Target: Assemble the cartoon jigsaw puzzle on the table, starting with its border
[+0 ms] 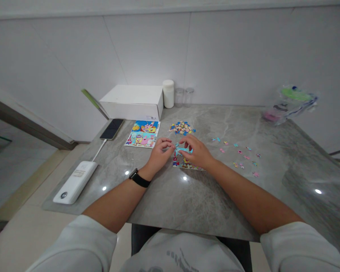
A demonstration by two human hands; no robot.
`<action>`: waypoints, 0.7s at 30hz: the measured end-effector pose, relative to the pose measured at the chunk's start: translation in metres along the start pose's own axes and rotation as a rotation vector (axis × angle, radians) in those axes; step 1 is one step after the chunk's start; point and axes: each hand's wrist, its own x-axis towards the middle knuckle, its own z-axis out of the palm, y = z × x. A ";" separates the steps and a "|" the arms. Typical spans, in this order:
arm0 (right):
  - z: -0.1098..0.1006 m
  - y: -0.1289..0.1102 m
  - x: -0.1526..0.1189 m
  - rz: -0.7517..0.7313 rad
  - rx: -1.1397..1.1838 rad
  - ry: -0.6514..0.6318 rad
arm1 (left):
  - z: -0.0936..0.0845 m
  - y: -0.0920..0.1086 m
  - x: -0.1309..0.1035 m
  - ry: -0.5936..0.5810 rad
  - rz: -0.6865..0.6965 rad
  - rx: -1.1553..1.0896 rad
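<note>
A partly assembled jigsaw puzzle (184,164) lies on the grey table, mostly covered by my right hand. My left hand (160,152) is at its left edge, thumb and forefinger brought together; whatever is between them is too small to make out. My right hand (197,152) hovers over the puzzle with thumb and forefinger curved and apart, light blue puzzle surface showing between them. Just behind the hands is a heap of loose puzzle pieces (182,128). More single pieces, such as a pink one (255,174), are scattered to the right. A colourful picture card (143,134) lies left of my left hand.
A white box (133,100), a white bottle (168,94) and two clear glasses (189,97) stand along the wall. At left lie a phone (112,129) and a cabled white power bank (75,182). A plastic bag (290,104) sits at the far right.
</note>
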 end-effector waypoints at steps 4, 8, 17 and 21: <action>0.004 0.000 -0.002 -0.027 -0.048 0.002 | 0.000 0.001 -0.001 -0.024 0.000 -0.010; 0.006 0.002 -0.004 -0.048 -0.066 0.019 | 0.001 0.001 -0.001 -0.031 0.001 -0.011; 0.004 0.007 -0.004 -0.089 -0.127 0.002 | 0.000 0.000 0.001 -0.028 0.064 0.032; 0.002 0.017 -0.003 -0.046 -0.178 -0.080 | -0.006 0.002 0.002 -0.016 0.149 0.146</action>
